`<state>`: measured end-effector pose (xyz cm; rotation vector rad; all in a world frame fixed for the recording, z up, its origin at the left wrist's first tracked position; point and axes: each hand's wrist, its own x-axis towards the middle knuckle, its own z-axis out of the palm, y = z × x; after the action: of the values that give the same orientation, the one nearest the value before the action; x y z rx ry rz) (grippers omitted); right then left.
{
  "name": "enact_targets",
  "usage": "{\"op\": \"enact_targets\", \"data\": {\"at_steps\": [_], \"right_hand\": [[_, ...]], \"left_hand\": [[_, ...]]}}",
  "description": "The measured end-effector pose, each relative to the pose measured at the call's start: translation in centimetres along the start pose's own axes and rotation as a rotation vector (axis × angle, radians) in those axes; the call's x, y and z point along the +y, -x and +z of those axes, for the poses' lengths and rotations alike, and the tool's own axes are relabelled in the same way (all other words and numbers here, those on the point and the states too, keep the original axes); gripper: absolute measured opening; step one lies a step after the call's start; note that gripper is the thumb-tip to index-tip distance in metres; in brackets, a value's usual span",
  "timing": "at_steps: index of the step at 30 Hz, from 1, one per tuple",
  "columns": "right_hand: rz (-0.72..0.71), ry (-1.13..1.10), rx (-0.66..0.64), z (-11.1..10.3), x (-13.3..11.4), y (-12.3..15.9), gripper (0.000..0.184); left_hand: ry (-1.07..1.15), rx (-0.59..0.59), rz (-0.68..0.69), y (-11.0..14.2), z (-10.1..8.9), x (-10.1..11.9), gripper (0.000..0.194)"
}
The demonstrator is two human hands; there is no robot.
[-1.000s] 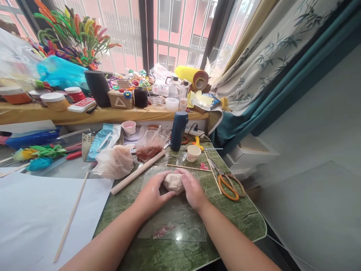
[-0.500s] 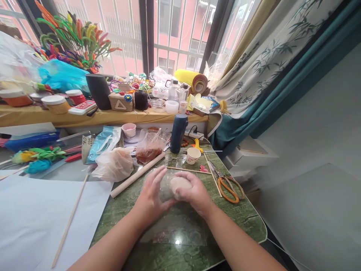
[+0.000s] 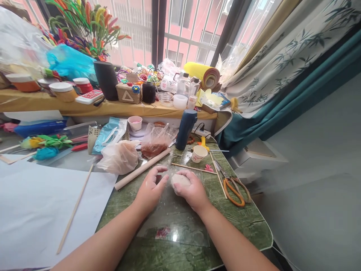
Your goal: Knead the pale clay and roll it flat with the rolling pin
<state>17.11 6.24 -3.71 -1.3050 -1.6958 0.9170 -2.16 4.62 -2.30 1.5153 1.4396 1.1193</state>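
Over the green marble-patterned table [image 3: 239,226], in the head view, holds a rounded, off-white, clay-like lump [image 3: 180,180] in the right hand [image 3: 194,192], with fingers wrapped round its far and right sides and thumb along the near face. Looks pale, matte and thick, slightly oblong, soft-edged where uncovered; hidden on the right by the palm. Sits above the far part of a clear plastic sheet [image 3: 186,226]; cannot tell touching from hovering. Holds the left hand [image 3: 150,188] just beside the lump, apart from it, fingers loosely bent, with a wide gap to the thumb and nothing between. Has a pale wooden rolling pin [image 3: 142,169] aslant beyond the left hand, a thin wooden stick [image 3: 194,168] beyond the lump, and orange-handled metal scissors [image 3: 233,192] to the right.
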Motion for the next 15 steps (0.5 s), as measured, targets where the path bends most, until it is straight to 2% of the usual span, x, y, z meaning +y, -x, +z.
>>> {"op": "enact_targets", "data": {"at_steps": [3, 7, 11, 15], "right_hand": [[-0.041, 0.016, -0.002, -0.4, -0.1, 0.5, 0.045], [-0.082, 0.035, 0.03, -0.8, -0.1, 1.2, 0.072], [-0.011, 0.018, -0.037, -1.2, 0.5, 2.3, 0.056], [-0.012, -0.158, -0.053, -1.6, 1.0, 3.4, 0.052]], "left_hand": [[-0.077, -0.048, 0.062, 0.3, 0.0, 0.5, 0.029], [-0.073, -0.128, 0.11, 0.4, 0.1, 0.8, 0.025], [0.031, -0.261, 0.105, 0.4, 0.0, 0.9, 0.028], [0.127, -0.356, 0.22, 0.4, -0.1, 0.8, 0.031]]}}
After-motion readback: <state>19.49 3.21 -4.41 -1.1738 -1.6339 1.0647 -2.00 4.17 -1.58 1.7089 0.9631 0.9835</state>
